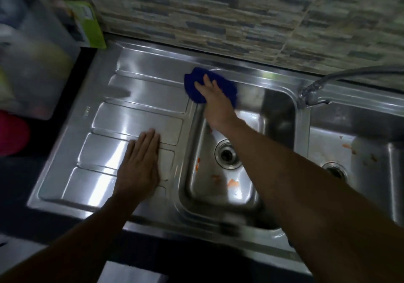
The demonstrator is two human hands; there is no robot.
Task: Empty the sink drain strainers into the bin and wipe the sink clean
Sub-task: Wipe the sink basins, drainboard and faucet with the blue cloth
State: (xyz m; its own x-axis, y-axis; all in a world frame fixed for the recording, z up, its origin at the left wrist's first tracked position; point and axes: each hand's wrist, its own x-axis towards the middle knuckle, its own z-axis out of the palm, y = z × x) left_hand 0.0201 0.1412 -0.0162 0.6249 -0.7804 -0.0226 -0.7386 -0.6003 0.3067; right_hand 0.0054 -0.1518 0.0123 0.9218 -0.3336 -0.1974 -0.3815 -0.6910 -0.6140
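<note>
Right hand (215,99): grip released, fingers flat, pressing the blue cloth (192,88) on the rim at the left basin's (196,129) far-left corner, probably to spread wipe pressure. Left hand (140,164): grip released, flat on the drainboard (135,116) left of that basin, likely bracing the reach. Orange residue (232,182) on the basin floor is not yet wiped.

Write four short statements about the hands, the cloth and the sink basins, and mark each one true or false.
1. The right hand presses a blue cloth on the sink near its far rim. True.
2. The left hand grips a strainer. False: it rests flat on the drainboard.
3. Orange residue lies in the left basin. True.
4. The right basin is spotless. False: orange specks lie on its floor.
</note>
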